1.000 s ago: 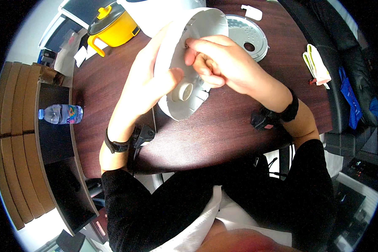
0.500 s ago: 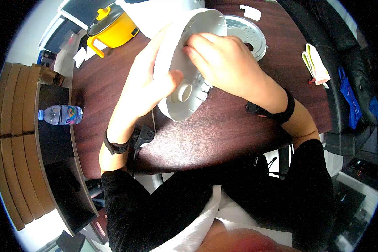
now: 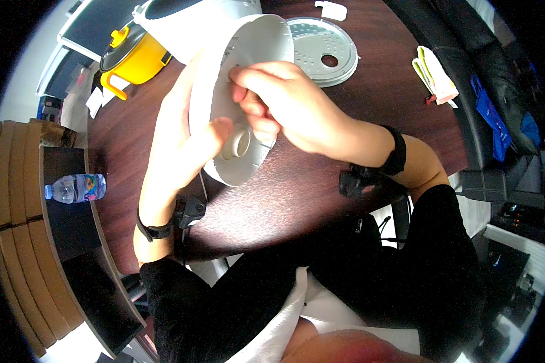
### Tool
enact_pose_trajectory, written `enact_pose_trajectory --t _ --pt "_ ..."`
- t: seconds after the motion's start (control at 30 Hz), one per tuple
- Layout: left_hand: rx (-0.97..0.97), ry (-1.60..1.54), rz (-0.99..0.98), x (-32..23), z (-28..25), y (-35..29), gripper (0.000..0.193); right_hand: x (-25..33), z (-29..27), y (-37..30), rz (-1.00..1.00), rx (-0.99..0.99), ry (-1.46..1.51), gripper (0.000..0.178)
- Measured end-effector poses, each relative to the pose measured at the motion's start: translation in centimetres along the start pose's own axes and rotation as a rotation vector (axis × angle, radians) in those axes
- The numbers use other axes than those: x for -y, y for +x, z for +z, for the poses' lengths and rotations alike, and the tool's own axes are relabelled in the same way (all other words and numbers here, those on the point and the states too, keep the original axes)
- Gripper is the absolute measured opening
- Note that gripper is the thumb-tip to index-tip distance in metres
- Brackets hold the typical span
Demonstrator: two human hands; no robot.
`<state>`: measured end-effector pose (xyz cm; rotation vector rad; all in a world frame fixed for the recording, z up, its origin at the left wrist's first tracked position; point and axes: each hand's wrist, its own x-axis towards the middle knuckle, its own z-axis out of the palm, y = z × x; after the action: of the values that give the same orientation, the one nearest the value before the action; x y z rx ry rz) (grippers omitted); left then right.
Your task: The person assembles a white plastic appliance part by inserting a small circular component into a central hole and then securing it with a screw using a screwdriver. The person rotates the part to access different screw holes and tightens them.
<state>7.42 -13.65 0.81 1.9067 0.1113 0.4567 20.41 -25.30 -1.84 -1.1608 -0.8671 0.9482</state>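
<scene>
White shell (image 3: 221, 98), rim (image 3: 289, 37) opening rightward

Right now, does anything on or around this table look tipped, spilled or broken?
Nothing clearly stands out. The clear bottle at the left edge of the table appears sideways, but the wide lens may cause that; its cap is on and I see no spill. The white shell tilts in the left hand.

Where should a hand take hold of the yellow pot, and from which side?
Probably by the handle, from the near left: it sticks out there from the yellow pot, while the knob may lift only the lid.
</scene>
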Motion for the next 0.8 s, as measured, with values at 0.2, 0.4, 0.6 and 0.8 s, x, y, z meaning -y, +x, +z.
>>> enact_pose_trajectory --t 0.2,0.4,0.6,0.8 --pt "-0.028 -0.088 -0.011 0.0 -0.1 0.1 0.075 0.7 -1.8 1.0 -0.815 -0.106 -1.245 0.013" --pt "-0.006 -0.009 0.009 -0.5 -0.1 -0.1 0.074 0.6 -2.2 1.4 -0.843 -0.027 -1.214 0.015" --pt "-0.019 0.099 0.05 -0.3 -0.2 0.0 0.075 -0.7 -0.9 1.3 -0.58 -0.069 -0.647 0.017" --pt "0.066 0.041 0.046 0.0 -1.4 0.3 0.075 -0.1 -0.4 0.2 0.215 0.228 0.591 0.023"
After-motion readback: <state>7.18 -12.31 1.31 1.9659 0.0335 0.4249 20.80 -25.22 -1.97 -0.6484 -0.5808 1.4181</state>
